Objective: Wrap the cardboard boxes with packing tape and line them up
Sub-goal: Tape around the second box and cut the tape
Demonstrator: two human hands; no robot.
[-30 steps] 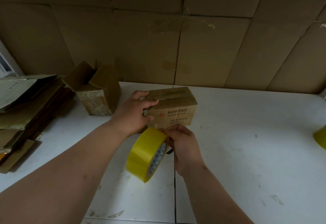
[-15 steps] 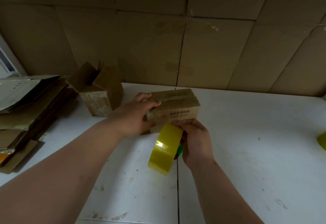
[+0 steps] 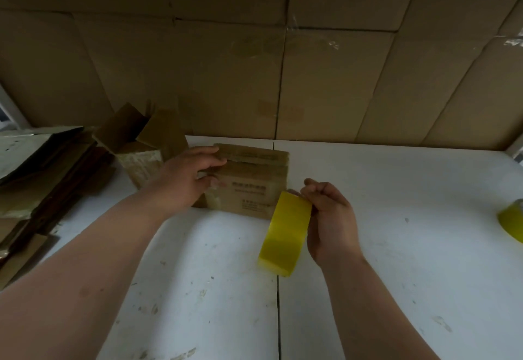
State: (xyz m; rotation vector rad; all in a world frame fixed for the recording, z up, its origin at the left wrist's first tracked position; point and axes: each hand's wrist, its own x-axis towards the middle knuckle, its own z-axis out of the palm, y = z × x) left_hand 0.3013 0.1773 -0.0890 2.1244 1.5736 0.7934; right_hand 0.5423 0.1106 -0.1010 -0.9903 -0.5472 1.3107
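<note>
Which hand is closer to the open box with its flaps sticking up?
Left. The left hand rests on the closed box, just right of the open box. The right hand holds the yellow tape roll farther right, beyond the closed box.

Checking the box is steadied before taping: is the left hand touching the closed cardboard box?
Touching. The head view shows the left hand with its fingers lying on the top and front of the closed cardboard box, no gap.
</note>
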